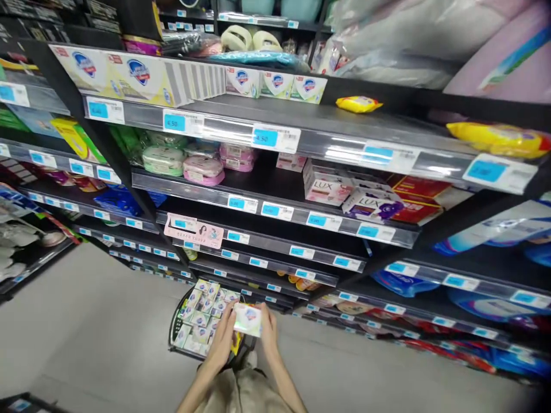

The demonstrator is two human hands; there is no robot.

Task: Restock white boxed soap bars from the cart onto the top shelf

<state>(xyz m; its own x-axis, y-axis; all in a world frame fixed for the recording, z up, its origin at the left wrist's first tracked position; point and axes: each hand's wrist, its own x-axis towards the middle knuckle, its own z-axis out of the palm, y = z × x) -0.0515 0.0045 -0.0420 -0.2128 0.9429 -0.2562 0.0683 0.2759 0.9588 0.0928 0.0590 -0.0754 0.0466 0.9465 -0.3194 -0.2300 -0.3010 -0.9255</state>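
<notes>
Between my two hands is a small white soap box [248,319] with a blue-and-red logo, held low in front of my legs. My left hand [224,332] grips its left side, and my right hand [269,328] grips its right side. Just left of my hands, a black basket [174,327] on the floor is filled with several similar soap boxes [200,319]. Something yellow [236,342] shows partly below the held box; I cannot make out what it is.
On the top shelf stand soap boxes in a row [142,74], with yellow packets [499,139] farther right. Below are pink and green soap packs [203,170] and LUX boxes [329,183]. Blue price tags line the shelf edges. Grey floor [107,321] extends around the basket.
</notes>
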